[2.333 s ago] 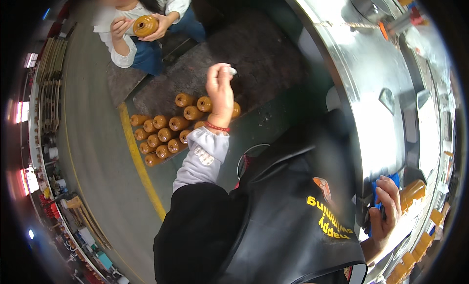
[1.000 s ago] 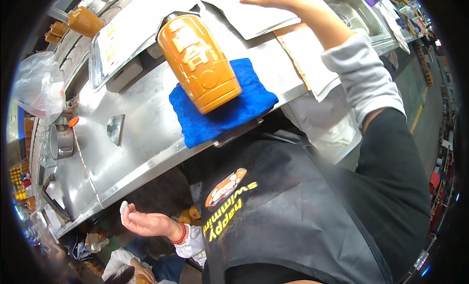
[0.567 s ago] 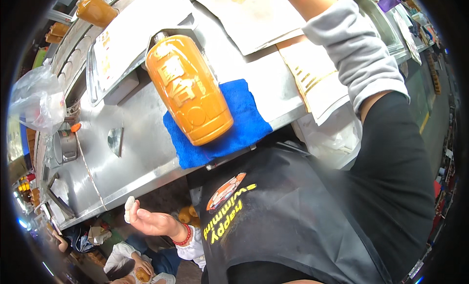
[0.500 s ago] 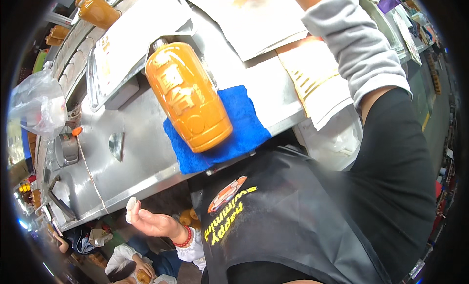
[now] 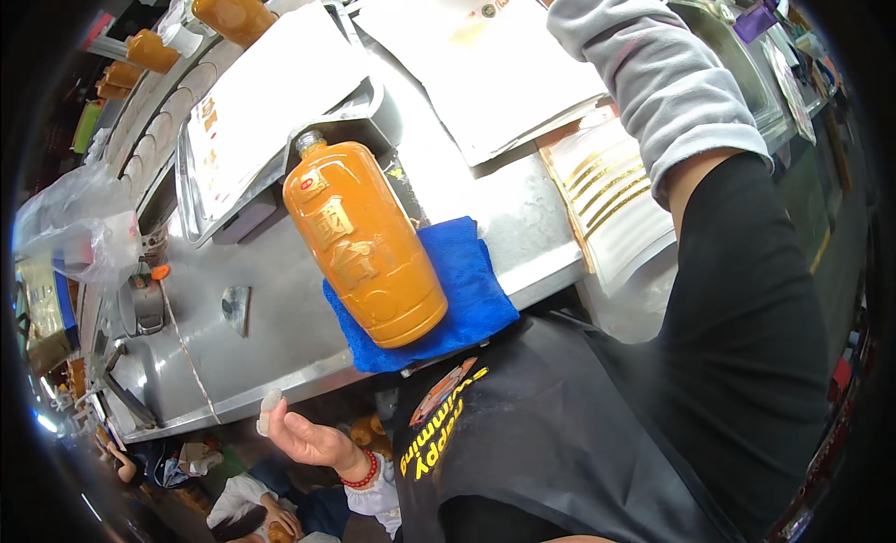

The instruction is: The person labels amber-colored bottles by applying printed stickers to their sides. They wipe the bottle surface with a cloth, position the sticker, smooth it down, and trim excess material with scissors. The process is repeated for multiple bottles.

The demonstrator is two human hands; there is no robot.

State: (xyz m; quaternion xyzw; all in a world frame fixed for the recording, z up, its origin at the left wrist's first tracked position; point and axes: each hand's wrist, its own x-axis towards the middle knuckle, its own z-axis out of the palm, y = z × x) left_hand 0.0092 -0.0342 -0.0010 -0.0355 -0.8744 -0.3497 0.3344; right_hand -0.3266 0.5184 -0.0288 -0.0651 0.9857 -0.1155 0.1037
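Note:
An orange glazed bottle (image 5: 369,249) with raised gold characters lies on a folded blue cloth (image 5: 467,263) on the metal worktable. Its dark neck points away from me. Below the table's front edge, to the left of the bottle's base, is my left hand (image 5: 313,442), with whitish covers on its fingertips and a red bead bracelet at the wrist. The fingers are loosely bent and apart, holding nothing. My right arm, in a grey sleeve cover (image 5: 644,67), reaches forward past the top edge. Only a bit of skin shows there; the right hand's fingers are out of frame.
Printed white sheets (image 5: 257,104) rest on a metal tray, and more paper (image 5: 485,76) lies behind the bottle. A flat metal blade (image 5: 236,310), a metal cup (image 5: 142,305) and a plastic bag (image 5: 79,221) are at left. Another person (image 5: 247,506) sits below the table.
The view has shifted, so the table and bottle sit lower in the picture. My right arm has moved slightly left, taking the hand farther out of frame. The left hand keeps its pose.

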